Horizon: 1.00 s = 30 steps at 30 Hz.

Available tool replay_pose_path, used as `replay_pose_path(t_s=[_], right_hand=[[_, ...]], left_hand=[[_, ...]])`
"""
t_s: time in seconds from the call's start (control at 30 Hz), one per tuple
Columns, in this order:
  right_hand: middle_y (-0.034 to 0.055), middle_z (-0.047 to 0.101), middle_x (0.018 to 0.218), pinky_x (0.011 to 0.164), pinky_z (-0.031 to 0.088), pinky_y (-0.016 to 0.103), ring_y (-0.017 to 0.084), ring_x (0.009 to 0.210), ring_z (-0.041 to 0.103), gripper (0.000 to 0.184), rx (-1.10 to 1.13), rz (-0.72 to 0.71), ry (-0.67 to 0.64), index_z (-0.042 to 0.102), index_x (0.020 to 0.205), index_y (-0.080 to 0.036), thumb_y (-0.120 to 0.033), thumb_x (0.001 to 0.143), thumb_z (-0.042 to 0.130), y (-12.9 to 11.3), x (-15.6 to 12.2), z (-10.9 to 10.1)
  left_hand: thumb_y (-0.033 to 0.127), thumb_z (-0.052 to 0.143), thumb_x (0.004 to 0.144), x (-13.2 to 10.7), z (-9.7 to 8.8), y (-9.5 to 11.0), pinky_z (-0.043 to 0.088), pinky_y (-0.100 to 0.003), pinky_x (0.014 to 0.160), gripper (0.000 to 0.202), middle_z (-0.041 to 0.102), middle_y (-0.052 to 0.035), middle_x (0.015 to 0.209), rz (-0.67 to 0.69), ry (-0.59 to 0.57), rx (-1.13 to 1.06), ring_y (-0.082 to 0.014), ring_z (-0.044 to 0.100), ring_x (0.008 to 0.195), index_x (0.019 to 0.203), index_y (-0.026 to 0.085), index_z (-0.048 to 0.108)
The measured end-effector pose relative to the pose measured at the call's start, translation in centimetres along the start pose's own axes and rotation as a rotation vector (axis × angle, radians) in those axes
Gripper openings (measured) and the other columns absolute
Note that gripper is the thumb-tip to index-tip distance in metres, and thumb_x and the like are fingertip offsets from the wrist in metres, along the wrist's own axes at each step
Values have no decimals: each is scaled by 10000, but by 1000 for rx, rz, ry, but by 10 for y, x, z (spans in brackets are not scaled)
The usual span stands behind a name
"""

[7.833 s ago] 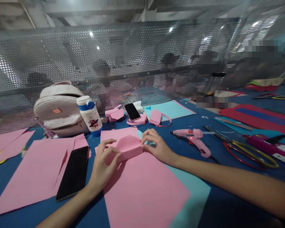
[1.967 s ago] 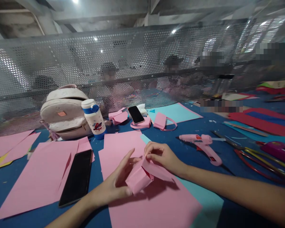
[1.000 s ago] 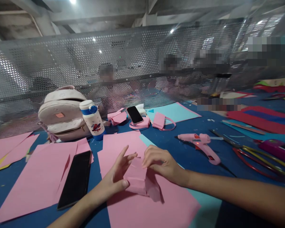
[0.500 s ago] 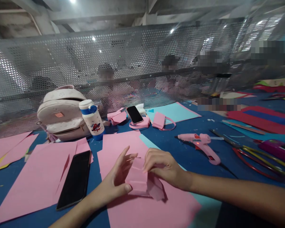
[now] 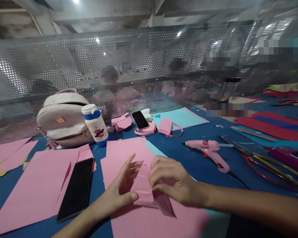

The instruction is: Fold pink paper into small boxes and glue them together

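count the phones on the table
2. A black phone lies flat on a pink sheet left of the left hand. A second phone leans on a pink paper stand behind, right of the water bottle. Clutter at far right may hide more.

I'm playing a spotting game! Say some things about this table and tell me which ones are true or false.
The left hand and right hand both hold the folded paper. True.
The glue gun is in the right hand. False: it lies on the table, apart from both hands.
A phone lies on a pink sheet left of the hands. True.
The bottle lies on its side. False: it stands upright beside the backpack.
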State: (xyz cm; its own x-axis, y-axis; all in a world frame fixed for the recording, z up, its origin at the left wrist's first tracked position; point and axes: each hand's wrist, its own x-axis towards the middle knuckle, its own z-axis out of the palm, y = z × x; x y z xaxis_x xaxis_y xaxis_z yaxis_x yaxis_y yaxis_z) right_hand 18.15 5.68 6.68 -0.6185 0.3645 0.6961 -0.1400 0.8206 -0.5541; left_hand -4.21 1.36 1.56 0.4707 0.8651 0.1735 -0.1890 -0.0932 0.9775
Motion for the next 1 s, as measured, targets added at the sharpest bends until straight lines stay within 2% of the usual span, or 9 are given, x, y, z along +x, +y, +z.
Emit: replay_pose_path(t_s=[0.27,0.43,0.6,0.67,0.77,0.87,1.0], right_hand=[[37,701,792,815,469,330,155,778,610,174,16,-19,-2,676,879,-186,-306,982,601,0,-2,1],[30,690,756,806,463,345,164,763,588,202,-22,-21,-44,664,844,-197,-261,999,553,-1,-1,0],[44,717,868,852,455,340,171,855,607,118,-26,-19,-61,679,931,-190,-295,962,637,12,-3,-4],[54,721,894,856,450,343,178,879,611,144,-48,-2,-37,688,948,-182,-324,944,662,22,-4,-7],[56,722,884,840,443,346,185,869,607,208,-67,109,35,701,918,-181,-383,940,656,36,-7,-12],[42,706,831,772,438,319,180,820,597,239,-41,305,95,697,815,-180,-394,919,677,43,-8,-14],[30,666,790,724,437,293,168,766,588,284,73,482,136,653,708,-166,-383,884,702,47,-10,-12]], left_hand=[[572,736,796,1,0,-2,219,-551,1192,905,390,-117,1528,36,15,12,-330,292,1469,1542,395,255],[564,738,798,1,1,-2,194,-550,1202,925,373,-115,1548,21,0,31,-333,296,1467,1551,386,230],[546,723,819,-1,-3,-2,149,-534,1215,907,410,-137,1532,31,49,27,-340,299,1465,1559,321,249],[578,690,832,-1,-6,0,134,-548,1211,889,434,-148,1518,9,69,6,-351,298,1463,1559,300,261],[630,642,838,0,-7,4,172,-582,1187,873,441,-156,1516,-45,68,-119,-376,289,1463,1555,301,269],[615,644,840,2,-5,8,274,-588,1144,855,410,-157,1537,-79,67,-273,-390,306,1455,1548,310,276],[609,621,858,1,-2,9,337,-576,1119,806,387,-135,1558,-108,102,-291,-376,303,1460,1538,329,292]])
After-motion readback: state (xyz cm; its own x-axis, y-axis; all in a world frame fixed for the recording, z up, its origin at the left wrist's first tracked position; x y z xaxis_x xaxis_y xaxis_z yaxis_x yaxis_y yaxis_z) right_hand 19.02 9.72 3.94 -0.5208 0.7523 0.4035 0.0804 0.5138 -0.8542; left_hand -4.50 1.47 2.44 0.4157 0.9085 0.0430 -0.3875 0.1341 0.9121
